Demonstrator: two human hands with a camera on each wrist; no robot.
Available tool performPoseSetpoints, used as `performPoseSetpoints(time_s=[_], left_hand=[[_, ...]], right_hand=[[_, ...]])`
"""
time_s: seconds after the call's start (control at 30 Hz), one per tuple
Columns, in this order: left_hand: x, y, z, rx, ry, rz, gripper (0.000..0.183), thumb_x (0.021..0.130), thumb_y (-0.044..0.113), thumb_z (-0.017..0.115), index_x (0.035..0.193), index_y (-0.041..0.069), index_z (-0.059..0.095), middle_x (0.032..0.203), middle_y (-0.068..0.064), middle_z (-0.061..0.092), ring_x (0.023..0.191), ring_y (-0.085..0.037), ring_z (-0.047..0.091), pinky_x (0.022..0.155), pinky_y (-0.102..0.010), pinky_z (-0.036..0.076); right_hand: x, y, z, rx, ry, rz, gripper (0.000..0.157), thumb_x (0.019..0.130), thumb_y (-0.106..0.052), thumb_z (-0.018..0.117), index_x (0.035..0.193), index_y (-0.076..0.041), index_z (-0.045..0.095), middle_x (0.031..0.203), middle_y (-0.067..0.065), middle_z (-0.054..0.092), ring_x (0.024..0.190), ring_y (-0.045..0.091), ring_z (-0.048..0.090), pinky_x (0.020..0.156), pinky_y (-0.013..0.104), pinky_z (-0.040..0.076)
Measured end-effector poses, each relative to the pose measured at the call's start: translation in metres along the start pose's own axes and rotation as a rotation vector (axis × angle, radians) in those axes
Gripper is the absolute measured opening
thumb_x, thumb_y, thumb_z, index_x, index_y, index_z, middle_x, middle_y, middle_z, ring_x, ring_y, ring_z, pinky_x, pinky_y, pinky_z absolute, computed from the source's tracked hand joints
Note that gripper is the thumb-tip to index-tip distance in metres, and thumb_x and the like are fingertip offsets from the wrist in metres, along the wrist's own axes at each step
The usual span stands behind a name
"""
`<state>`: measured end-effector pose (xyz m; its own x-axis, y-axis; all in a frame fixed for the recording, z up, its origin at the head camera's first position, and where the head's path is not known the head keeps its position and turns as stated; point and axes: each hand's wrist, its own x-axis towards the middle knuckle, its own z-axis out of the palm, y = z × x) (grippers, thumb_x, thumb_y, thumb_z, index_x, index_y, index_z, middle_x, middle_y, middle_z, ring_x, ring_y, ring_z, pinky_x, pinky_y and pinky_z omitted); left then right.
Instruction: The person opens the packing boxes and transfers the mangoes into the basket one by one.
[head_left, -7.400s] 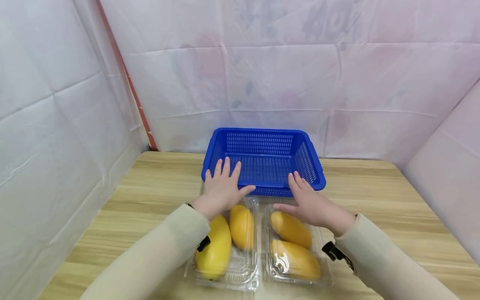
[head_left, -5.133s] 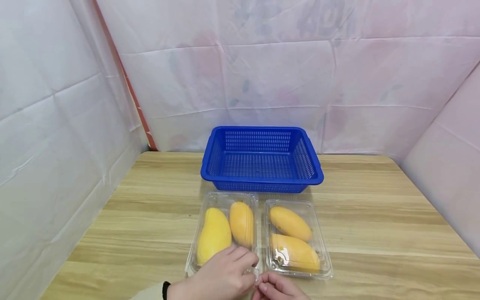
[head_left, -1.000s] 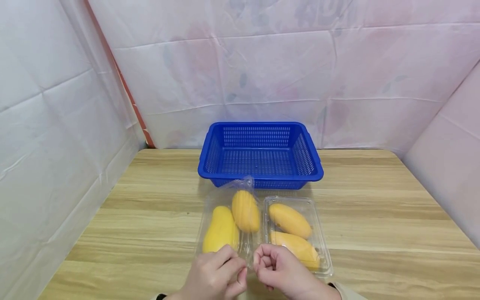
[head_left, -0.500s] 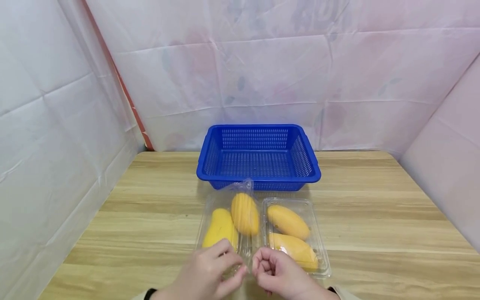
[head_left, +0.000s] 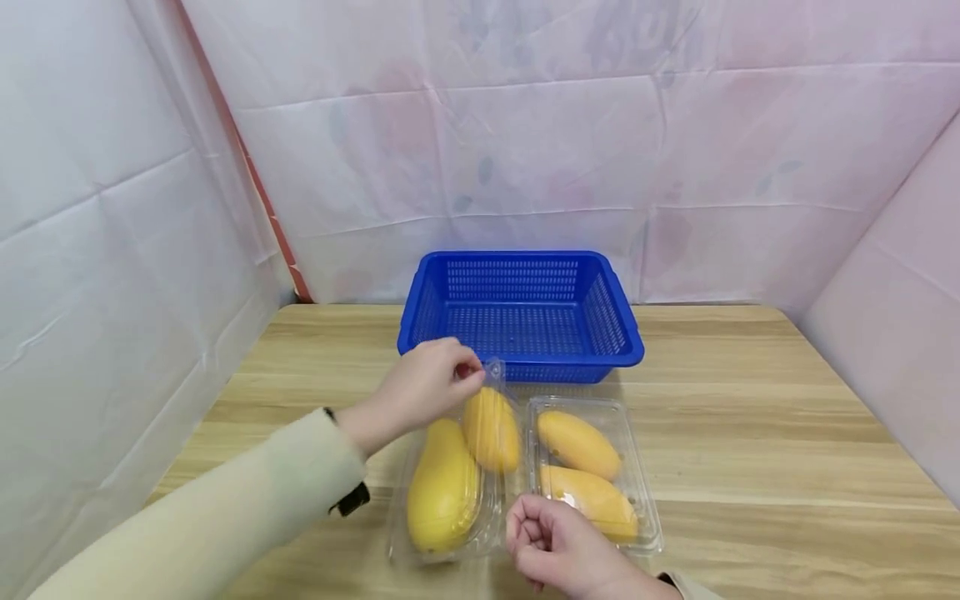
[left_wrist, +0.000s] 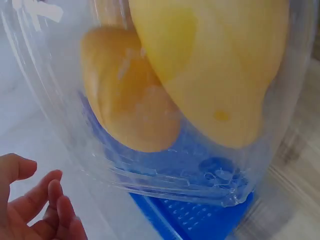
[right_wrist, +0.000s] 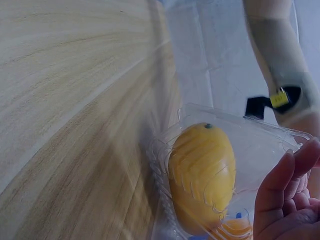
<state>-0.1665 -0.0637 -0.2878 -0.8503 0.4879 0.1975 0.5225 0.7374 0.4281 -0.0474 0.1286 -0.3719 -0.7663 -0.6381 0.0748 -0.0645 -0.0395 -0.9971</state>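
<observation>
A clear plastic clamshell box (head_left: 401, 542) on the left holds a long yellow mango (head_left: 442, 492) and a smaller orange one (head_left: 491, 429). Its lid (right_wrist: 250, 122) stands tilted up along the right side. My right hand (head_left: 566, 546), fingers curled, pinches the lid's edge near the front corner. Over the box's far end hovers my left hand (head_left: 427, 383), close to the raised far corner of the lid. In the left wrist view its fingers (left_wrist: 50, 205) are loosely bent, with a gap to the thumb and nothing held.
A second clear box (head_left: 637, 467) with two orange mangoes (head_left: 577, 446) lies to the right, its lid down. Behind both boxes stands a blue basket (head_left: 525, 362) with nothing in it. White cloth walls (head_left: 540, 150) enclose the wooden table (head_left: 750, 417).
My left hand has left the lid's front edge and moved to the far end of the left box. The right hand keeps its place at the front corner; the lid stays tilted.
</observation>
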Motion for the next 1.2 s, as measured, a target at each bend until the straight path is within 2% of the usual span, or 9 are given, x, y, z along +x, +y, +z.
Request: performPoseSetpoints(time_s=[0.13, 0.23, 0.37, 0.53, 0.7, 0.9, 1.07, 1.2], left_hand=[[0.021, -0.001, 0.003, 0.082, -0.085, -0.05, 0.017, 0.089, 0.026, 0.057, 0.083, 0.018, 0.071, 0.08, 0.007, 0.057, 0.072, -0.009, 0.05, 0.063, -0.025, 0.043], [0.031, -0.001, 0.006, 0.117, -0.131, -0.074, 0.018, 0.09, 0.03, 0.057, 0.084, 0.018, 0.07, 0.083, 0.005, 0.056, 0.075, -0.01, 0.05, 0.064, -0.026, 0.043], [0.037, 0.001, 0.01, 0.148, -0.179, -0.09, 0.017, 0.089, 0.034, 0.06, 0.081, 0.021, 0.067, 0.086, 0.004, 0.054, 0.08, -0.013, 0.049, 0.065, -0.028, 0.043], [0.04, 0.005, 0.015, 0.173, -0.236, -0.095, 0.017, 0.086, 0.039, 0.063, 0.08, 0.023, 0.064, 0.091, 0.003, 0.051, 0.088, -0.017, 0.047, 0.067, -0.03, 0.043], [0.037, 0.005, 0.019, 0.182, -0.244, -0.095, 0.016, 0.084, 0.038, 0.065, 0.082, 0.022, 0.063, 0.092, 0.004, 0.051, 0.087, -0.016, 0.048, 0.066, -0.03, 0.044], [0.034, 0.002, 0.018, 0.126, -0.221, -0.122, 0.013, 0.083, 0.031, 0.065, 0.084, 0.018, 0.061, 0.089, 0.003, 0.05, 0.078, -0.014, 0.048, 0.063, -0.028, 0.043], [0.034, 0.002, 0.021, 0.083, -0.21, -0.148, 0.011, 0.081, 0.025, 0.064, 0.083, 0.015, 0.06, 0.087, 0.002, 0.05, 0.074, -0.014, 0.049, 0.063, -0.028, 0.043], [0.033, 0.001, 0.022, 0.061, -0.187, -0.172, 0.011, 0.08, 0.025, 0.065, 0.081, 0.015, 0.06, 0.085, 0.002, 0.05, 0.074, -0.014, 0.049, 0.064, -0.029, 0.043]], right_hand=[[0.0, 0.0, 0.0, -0.009, -0.002, -0.002, 0.006, 0.078, 0.011, 0.046, 0.084, 0.011, 0.045, 0.067, -0.011, 0.047, 0.057, -0.002, 0.045, 0.047, 0.017, 0.042], [0.0, 0.0, 0.0, -0.015, -0.001, 0.008, 0.007, 0.079, 0.01, 0.047, 0.083, 0.004, 0.047, 0.067, -0.011, 0.047, 0.056, -0.002, 0.046, 0.048, 0.017, 0.042], [0.001, -0.001, 0.0, -0.033, -0.008, 0.015, 0.008, 0.079, 0.009, 0.048, 0.084, 0.002, 0.048, 0.067, -0.011, 0.048, 0.057, -0.002, 0.047, 0.048, 0.018, 0.043], [0.001, -0.003, 0.001, -0.041, -0.009, 0.035, 0.005, 0.079, 0.009, 0.048, 0.085, 0.009, 0.047, 0.067, -0.012, 0.047, 0.057, -0.002, 0.047, 0.049, 0.017, 0.043], [0.002, -0.004, 0.002, -0.037, -0.011, 0.051, 0.006, 0.078, 0.009, 0.048, 0.084, 0.009, 0.047, 0.066, -0.012, 0.047, 0.055, -0.002, 0.047, 0.048, 0.016, 0.042], [0.003, -0.003, 0.0, -0.069, -0.013, 0.029, 0.006, 0.078, 0.01, 0.048, 0.084, 0.008, 0.048, 0.067, -0.012, 0.047, 0.055, -0.002, 0.047, 0.047, 0.018, 0.043], [0.003, -0.005, -0.002, -0.059, -0.035, 0.063, 0.003, 0.082, 0.007, 0.048, 0.084, 0.005, 0.049, 0.065, -0.011, 0.048, 0.055, -0.001, 0.048, 0.048, 0.016, 0.041], [0.003, -0.006, -0.006, -0.068, -0.055, 0.078, 0.002, 0.085, 0.005, 0.049, 0.085, 0.004, 0.051, 0.059, 0.0, 0.049, 0.055, -0.001, 0.049, 0.048, 0.017, 0.042]])
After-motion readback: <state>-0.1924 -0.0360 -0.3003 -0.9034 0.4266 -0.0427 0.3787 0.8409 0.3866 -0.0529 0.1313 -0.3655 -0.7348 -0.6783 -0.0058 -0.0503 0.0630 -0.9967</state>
